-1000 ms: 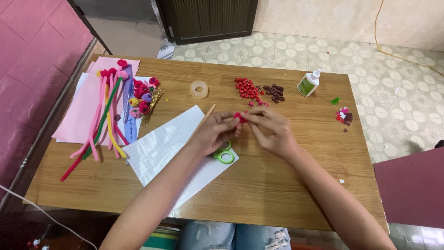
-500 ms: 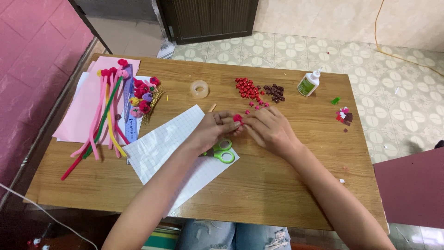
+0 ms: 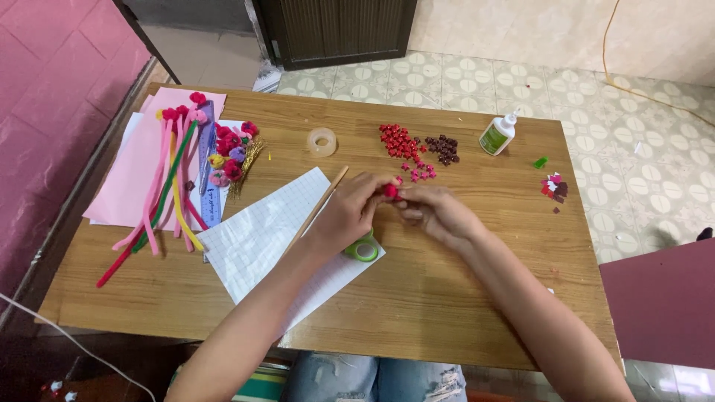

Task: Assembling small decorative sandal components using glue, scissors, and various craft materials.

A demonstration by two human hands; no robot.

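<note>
Nearest the table [image 3: 417, 313] edge, left hand [image 3: 344, 216] and right hand [image 3: 438, 214] meet, fingertips pinching one small red piece [image 3: 390, 190] between them, over gridded paper [image 3: 261, 238] and green scissors [image 3: 363, 249]. Left: finished flower stems [image 3: 167, 179] on pink sheets [image 3: 130, 179], so several appear done. Farther back: loose red pieces [image 3: 398, 140], dark pieces [image 3: 442, 149] unused, tape ring [image 3: 322, 141], white glue bottle [image 3: 497, 135] with green label.

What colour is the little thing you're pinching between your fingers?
Red. The small piece shows best in the head view, pinched between the left hand and right hand.
</note>
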